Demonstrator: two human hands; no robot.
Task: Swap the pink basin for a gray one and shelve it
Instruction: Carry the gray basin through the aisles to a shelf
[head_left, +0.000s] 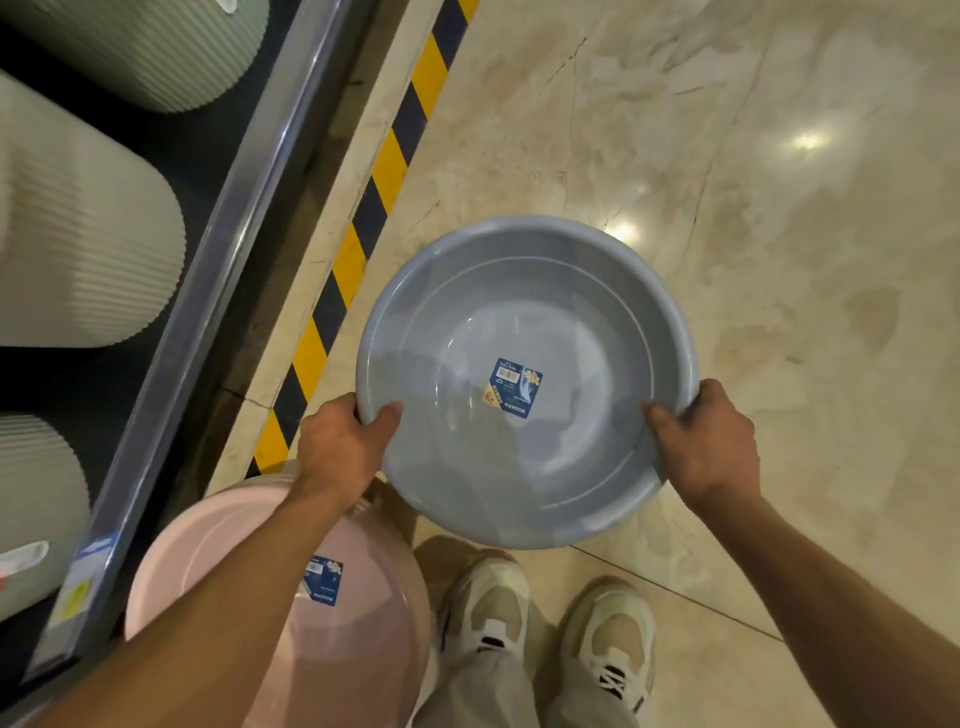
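Hidden or cut off: pink basin (363, 613), lower left beside the shelf edge (208, 291), largely covered by the left forearm and cropped by the frame bottom; whether it rests on the floor or on something else cannot be told. Ribbed pale containers (88, 249) on the shelf, cropped at left. Shelf price tags (78, 592), blurred, unreadable.

Hands: left hand (343, 441) grips the gray basin (524, 322) at its near-left rim, thumb inside, fingers under. Right hand (711, 441) grips the near-right rim likewise. Both arms extended forward, basin held level, mouth up, over the marble floor (779, 208), above the shoes (550, 623).

Writing: blue sticker (514, 387) in the gray basin's centre, upside down, reads "MODERN"; finer print illegible. Matching sticker (324, 579) in the pink basin, blurred.

Other: yellow-black hazard stripe (363, 223) along the shelf base.
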